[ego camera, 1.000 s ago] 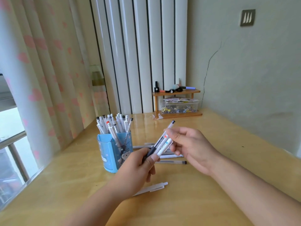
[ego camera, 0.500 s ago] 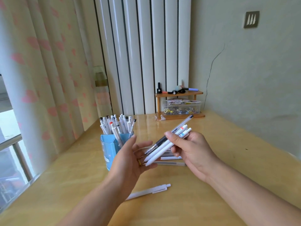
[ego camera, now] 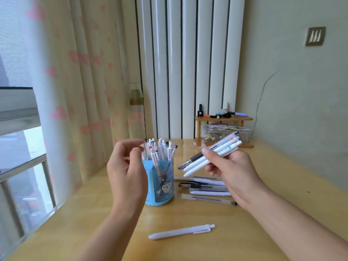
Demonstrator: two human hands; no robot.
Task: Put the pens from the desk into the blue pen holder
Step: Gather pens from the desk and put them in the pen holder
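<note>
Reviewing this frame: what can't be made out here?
- Head view: pile of pens on the desk, partly hidden by the right hand; count unclear.
- Left hand: fingertips motion-blurred.
- Pen holder: left side hidden behind that hand.
- Print on the held pens: too small.

My wooden desk (ego camera: pixel 282 185) meets a cracked pale wall (ego camera: pixel 301 91); heart-print curtain (ego camera: pixel 75 72) and daylit window (ego camera: pixel 22 147) at left.
</note>
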